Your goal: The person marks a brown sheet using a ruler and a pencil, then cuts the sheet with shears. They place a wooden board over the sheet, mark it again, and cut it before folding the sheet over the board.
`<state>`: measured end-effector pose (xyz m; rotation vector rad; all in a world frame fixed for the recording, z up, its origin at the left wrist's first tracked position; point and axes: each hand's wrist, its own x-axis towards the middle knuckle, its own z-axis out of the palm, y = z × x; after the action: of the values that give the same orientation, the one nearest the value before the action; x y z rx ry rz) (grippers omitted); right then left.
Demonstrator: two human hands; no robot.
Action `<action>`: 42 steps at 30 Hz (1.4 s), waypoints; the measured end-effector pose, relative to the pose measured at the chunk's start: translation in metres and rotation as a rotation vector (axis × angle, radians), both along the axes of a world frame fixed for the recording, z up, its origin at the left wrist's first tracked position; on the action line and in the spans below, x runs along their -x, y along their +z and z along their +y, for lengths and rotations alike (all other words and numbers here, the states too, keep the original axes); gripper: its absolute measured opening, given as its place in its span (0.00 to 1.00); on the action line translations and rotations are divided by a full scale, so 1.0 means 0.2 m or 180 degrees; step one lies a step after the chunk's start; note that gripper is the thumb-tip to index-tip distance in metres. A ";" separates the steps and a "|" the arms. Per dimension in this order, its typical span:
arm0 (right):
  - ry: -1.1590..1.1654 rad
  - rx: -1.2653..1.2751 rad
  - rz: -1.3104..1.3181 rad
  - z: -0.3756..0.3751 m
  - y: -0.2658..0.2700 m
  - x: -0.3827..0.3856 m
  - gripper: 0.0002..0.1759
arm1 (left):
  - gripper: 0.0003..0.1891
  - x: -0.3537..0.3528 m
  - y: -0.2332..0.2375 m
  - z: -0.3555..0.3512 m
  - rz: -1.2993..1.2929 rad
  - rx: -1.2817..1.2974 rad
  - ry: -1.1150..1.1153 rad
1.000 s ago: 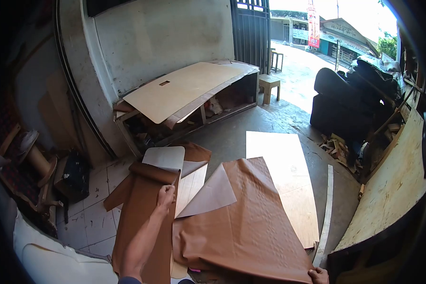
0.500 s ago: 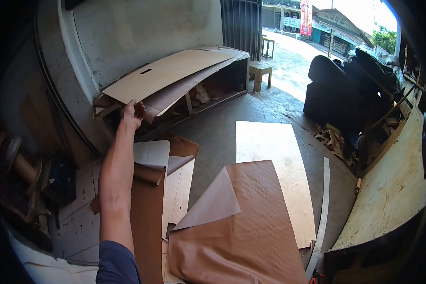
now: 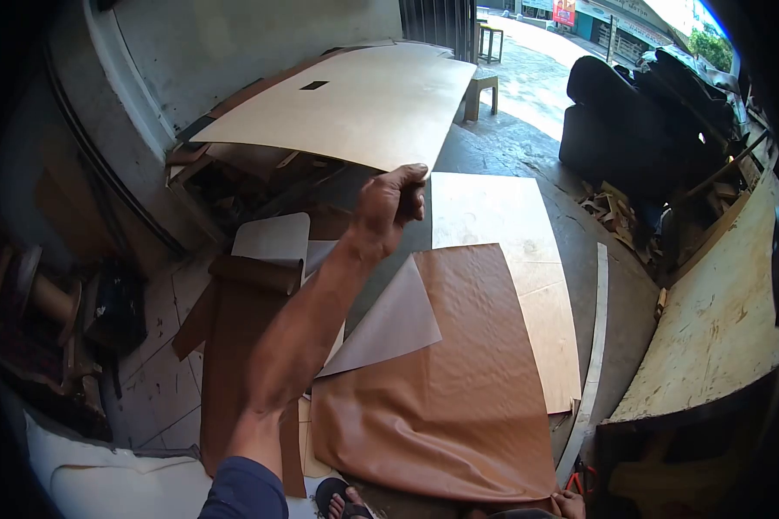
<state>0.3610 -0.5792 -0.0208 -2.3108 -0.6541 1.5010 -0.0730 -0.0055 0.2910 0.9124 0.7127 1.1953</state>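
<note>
A thin plywood panel (image 3: pixel 355 104) with a small rectangular cutout is tilted over the bench, and its near right corner is pinched in my left hand (image 3: pixel 394 201). Below, a sheet of brown leatherette (image 3: pixel 467 372) is spread with one corner folded back, showing its pale underside. At the bottom edge my right hand (image 3: pixel 569 504) grips the near right corner of this sheet; most of that hand is out of frame. Partly under the sheet lies another plywood panel (image 3: pixel 493 208).
A roll of brown leatherette (image 3: pixel 251 346) lies left of centre beside a pale panel (image 3: pixel 273 238). A long narrow strip (image 3: pixel 593 363) is on the floor at right. Dark seats (image 3: pixel 614 121), wood scraps (image 3: pixel 619 208) and a large leaning board (image 3: pixel 718 311) stand farther right. My sandalled foot (image 3: pixel 342 500) is below.
My left hand has moved right and closer with the plywood panel, which has swung off the bench top toward the right. My right hand has come into view at the leatherette's corner.
</note>
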 end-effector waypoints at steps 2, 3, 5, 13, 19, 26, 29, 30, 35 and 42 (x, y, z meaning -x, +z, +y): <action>-0.0001 -0.0062 0.0045 0.02 -0.04 0.00 0.28 | 0.11 -0.19 -0.10 -0.21 -0.0092 0.0043 0.0102; -0.0005 -0.0055 0.0065 -0.01 -0.05 0.00 0.28 | 0.11 -0.28 -0.18 -0.30 -0.0036 0.0107 0.0104; 0.0025 -0.0111 0.0102 0.02 -0.07 -0.01 0.28 | 0.15 -0.51 -0.33 -0.46 -0.0216 0.0238 0.0132; 0.0492 0.0086 -0.0101 0.20 0.19 0.05 0.26 | 0.17 -1.15 -0.94 -0.71 0.0840 0.1275 -0.1382; 0.0206 -0.0065 0.0095 0.19 0.28 0.10 0.26 | 0.29 -0.90 -0.91 -0.78 0.2098 0.0162 -0.3238; -0.0311 -0.0254 0.0029 0.27 0.63 0.22 0.15 | 0.30 0.21 -1.28 -1.18 0.5177 -0.0508 -0.1031; -0.0081 -0.0440 -0.0046 0.36 0.82 0.27 0.16 | 0.34 0.63 -1.44 -1.54 0.5678 0.0161 -0.0063; -0.0076 -0.0484 -0.0007 0.39 0.87 0.28 0.16 | 0.34 0.70 -1.44 -1.66 0.5790 0.0528 0.0333; -0.0169 -0.1561 0.1595 0.58 1.16 0.37 0.14 | 0.33 0.82 -1.69 -2.12 0.5220 0.1850 0.1514; 0.1357 -0.3103 0.1303 0.80 1.66 0.48 0.08 | 0.18 0.75 -1.73 -1.97 0.2342 0.2001 0.1384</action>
<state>0.2642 -0.4184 0.3113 -1.1427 -1.4072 1.2984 -0.2239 -0.3985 -0.0555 0.6545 1.8354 0.8790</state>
